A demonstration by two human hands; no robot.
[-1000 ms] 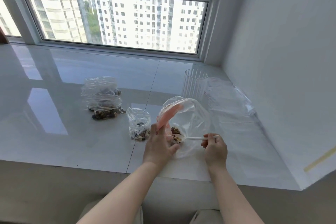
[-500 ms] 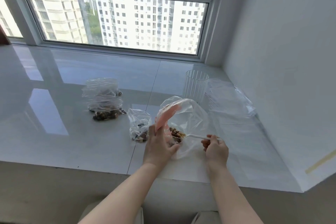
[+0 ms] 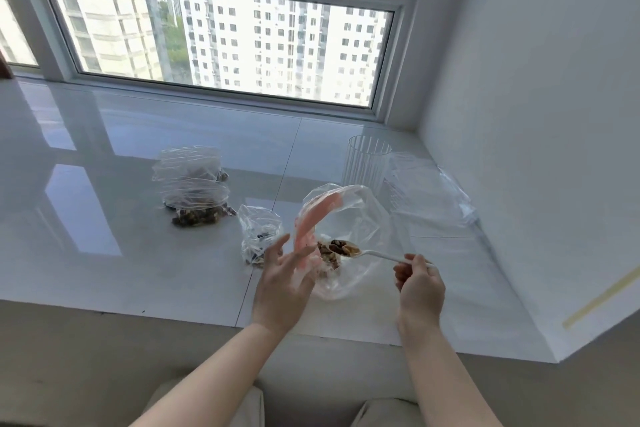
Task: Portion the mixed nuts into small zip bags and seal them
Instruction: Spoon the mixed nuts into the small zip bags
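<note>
Your left hand [image 3: 282,282] has let go of the big bag [image 3: 349,239], fingers now spread loose beside its pink zip strip [image 3: 313,222]; your right hand [image 3: 420,286] pinches the white spoon [image 3: 372,254], lifted with a load of nuts [image 3: 341,248] over the bag's mouth; so this scoop looks bound for the small bag [image 3: 259,236] just left, part filled and unsealed; two bags [image 3: 194,191] lie further left, seals hard to make out; the clear cup [image 3: 367,163] and the flat bags [image 3: 427,198] blur together.
</note>
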